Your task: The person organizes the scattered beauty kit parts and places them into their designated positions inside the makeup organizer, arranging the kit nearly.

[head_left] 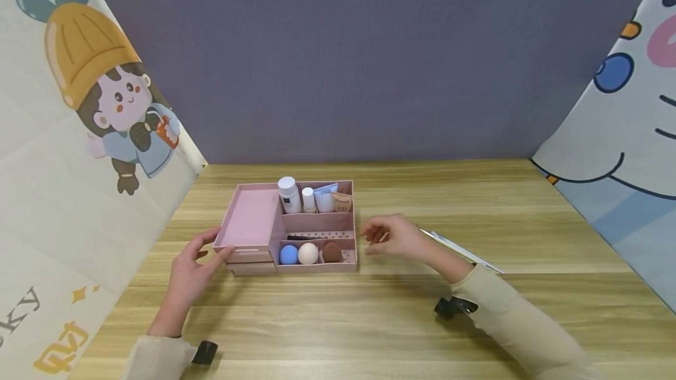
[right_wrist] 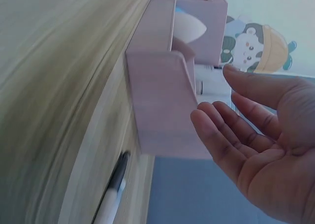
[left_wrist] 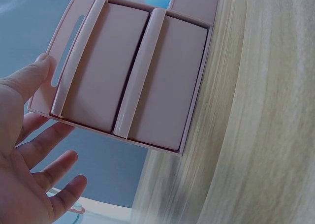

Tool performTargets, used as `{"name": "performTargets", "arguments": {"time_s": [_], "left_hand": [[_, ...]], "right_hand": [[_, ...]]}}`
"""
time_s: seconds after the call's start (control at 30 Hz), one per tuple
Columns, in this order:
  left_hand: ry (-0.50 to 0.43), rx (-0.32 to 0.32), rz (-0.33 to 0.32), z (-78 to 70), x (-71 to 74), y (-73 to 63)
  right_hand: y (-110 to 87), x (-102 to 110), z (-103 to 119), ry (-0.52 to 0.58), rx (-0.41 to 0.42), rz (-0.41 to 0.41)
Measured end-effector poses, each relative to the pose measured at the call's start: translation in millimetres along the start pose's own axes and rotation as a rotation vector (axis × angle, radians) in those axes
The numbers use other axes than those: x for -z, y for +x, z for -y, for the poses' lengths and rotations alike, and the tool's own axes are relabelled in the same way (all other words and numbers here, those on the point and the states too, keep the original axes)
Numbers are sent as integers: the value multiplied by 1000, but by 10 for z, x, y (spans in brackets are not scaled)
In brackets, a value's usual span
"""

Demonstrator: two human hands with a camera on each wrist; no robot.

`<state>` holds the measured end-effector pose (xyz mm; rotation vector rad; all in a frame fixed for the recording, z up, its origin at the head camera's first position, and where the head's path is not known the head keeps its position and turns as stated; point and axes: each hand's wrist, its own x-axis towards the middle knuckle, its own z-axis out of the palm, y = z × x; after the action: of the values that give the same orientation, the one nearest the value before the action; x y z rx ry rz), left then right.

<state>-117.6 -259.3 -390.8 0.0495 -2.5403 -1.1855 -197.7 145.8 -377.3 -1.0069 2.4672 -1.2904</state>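
A pink desktop organizer [head_left: 250, 216] with two drawers [left_wrist: 106, 66] stands on the table. My left hand [head_left: 191, 271] holds its front left corner, thumb at the front by the slot and fingers along the left side. In its back compartment stand a white bottle [head_left: 290, 197], a small white-capped bottle [head_left: 308, 199], a light blue tube [head_left: 325, 198] and a tan tube [head_left: 342, 203]. A blue ball [head_left: 289, 255], a cream ball [head_left: 308, 254] and a brown ball [head_left: 332, 253] sit in front. Beside the organizer's right wall, my right hand [head_left: 393, 238] has loosely bent fingers and holds nothing.
Slim white sticks [head_left: 465, 253], one with a dark end, lie on the wooden table [head_left: 338, 321] to the right. A black pencil-like stick [head_left: 303, 238] lies in the organizer's middle compartment. A grey panel [head_left: 338, 63] rises behind the table, with printed sheets on both sides.
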Motion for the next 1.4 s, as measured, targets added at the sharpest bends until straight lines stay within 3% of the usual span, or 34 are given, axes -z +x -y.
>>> {"name": "performTargets", "arguments": {"time_s": [0.63,0.87,1.13,1.4], "left_hand": [[-10,15,14,-20,14,-3],[-14,20,12,-23,13,-2],[-7,-6,-5,-5,-1,13],[-7,-7,-1,-19,3,13]], "right_hand": [[-337,262,-382,-114,-65,-50],[-381,292,-491,-186,-66,-31],[-408,298,-528,-261,-134,9],[-371,248,-491,-413,-128,58]]}}
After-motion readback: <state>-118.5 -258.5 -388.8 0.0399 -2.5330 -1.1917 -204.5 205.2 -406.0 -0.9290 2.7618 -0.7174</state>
